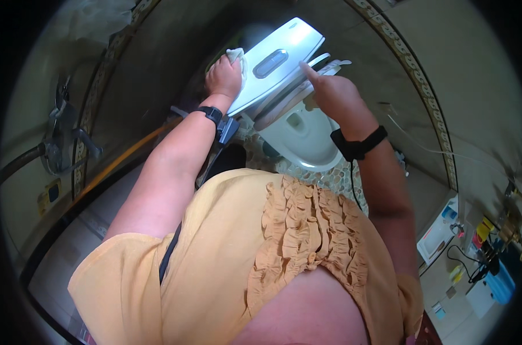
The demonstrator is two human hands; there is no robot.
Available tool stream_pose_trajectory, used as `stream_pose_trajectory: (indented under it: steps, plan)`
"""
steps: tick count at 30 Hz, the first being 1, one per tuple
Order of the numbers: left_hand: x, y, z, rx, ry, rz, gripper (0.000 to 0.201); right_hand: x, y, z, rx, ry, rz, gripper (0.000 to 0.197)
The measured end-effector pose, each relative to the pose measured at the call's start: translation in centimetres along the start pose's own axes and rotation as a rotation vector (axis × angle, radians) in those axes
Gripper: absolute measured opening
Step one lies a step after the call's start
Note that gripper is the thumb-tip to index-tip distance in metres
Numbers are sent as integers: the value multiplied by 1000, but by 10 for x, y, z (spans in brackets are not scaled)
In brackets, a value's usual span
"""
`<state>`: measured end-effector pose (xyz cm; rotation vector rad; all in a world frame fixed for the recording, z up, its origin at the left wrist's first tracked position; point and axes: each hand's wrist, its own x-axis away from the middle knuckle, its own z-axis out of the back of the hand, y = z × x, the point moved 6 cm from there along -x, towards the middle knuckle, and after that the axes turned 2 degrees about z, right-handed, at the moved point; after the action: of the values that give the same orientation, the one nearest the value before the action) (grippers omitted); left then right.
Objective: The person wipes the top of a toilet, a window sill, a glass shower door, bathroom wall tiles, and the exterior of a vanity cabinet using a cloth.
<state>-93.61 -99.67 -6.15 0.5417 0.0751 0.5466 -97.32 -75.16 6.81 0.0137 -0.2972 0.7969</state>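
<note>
A white toilet tank (pixel 298 35) with an oval flush button (pixel 270 64) stands in front of me. My left hand (pixel 223 79) is closed around a whitish cloth (pixel 236 56) and presses it to the tank's left side. The lid and seat (pixel 281 103) are raised against the tank's front. At their right edge my right hand (pixel 337 96) grips the toilet seat, one finger stretched along the lid's edge and the other fingers partly hidden. Below them the white toilet bowl (pixel 312 155) is uncovered.
Pebble-patterned floor (pixel 344 175) surrounds the bowl. A grey-blue device (pixel 228 130) with a cable sits by my left wrist. Shower fittings (pixel 56 152) are on the left wall, beside an orange-edged bar (pixel 128 152). At far right, a counter holds a white tray (pixel 436 238) and a blue container (pixel 501 283).
</note>
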Motion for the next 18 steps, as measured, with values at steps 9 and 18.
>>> stream_pose_trajectory:
  steps: [9,18]
  plan:
    - [1,-3,-1,9,77,-59,38,35,5,-39,-129,41,-69,76]
    - [0,-7,-5,-30,105,-89,44,118,26,-72,-225,77,-202,70]
